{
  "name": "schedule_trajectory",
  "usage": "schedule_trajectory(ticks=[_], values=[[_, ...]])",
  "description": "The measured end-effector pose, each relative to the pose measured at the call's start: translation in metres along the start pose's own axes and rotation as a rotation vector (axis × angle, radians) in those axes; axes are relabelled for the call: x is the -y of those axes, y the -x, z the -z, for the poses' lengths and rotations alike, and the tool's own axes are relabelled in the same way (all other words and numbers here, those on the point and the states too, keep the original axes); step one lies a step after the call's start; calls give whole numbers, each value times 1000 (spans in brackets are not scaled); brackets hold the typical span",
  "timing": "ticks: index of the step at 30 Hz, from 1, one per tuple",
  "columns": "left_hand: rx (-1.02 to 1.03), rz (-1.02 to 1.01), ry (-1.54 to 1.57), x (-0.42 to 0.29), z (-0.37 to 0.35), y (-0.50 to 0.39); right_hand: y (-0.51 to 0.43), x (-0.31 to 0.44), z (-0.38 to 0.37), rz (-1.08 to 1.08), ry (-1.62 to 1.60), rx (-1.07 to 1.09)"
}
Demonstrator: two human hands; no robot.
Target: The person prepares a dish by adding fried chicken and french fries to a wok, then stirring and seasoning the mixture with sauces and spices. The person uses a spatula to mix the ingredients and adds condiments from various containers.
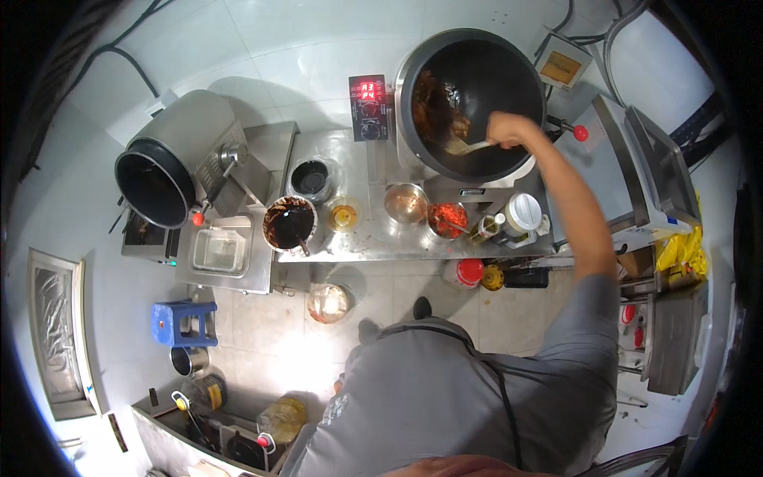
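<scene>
My right hand (511, 130) reaches into a large black drum wok (495, 65) and grips the handle of a pale spatula (468, 147). The spatula's blade rests low in the drum, beside dark brown, glossy food (438, 110) lying along its left side. What the food is cannot be made out. Only a sliver of my left hand (339, 383) shows past the left side of my grey shirt, so its fingers are hidden. Left of the drum, a control panel (368, 107) has a lit red display.
On the steel counter (369, 245) stand a tub of dark sauce (290, 223), a metal bowl (406, 204), a bowl of red chilli paste (447, 219) and a white-lidded jug (524, 212). A second drum cooker (179, 149) is at left. A blue stool (183, 322) stands on the floor.
</scene>
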State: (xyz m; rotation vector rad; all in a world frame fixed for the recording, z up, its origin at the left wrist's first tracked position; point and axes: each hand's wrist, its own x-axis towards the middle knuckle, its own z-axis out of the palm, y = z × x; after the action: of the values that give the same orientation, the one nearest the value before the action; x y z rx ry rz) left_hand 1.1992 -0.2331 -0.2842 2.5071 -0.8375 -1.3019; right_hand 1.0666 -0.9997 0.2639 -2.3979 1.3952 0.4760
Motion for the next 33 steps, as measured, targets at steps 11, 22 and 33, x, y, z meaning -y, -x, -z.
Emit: schedule_trajectory(ticks=[11, 22, 33], values=[[20, -13, -58, 1, 12, -10, 41, -1, -34, 82, 267, -841], [27, -76, -14, -22, 65, -48, 108, 5, -43, -7, 309, -891], [101, 31, 23, 45, 57, -31, 123, -19, -68, 22, 158, -949]])
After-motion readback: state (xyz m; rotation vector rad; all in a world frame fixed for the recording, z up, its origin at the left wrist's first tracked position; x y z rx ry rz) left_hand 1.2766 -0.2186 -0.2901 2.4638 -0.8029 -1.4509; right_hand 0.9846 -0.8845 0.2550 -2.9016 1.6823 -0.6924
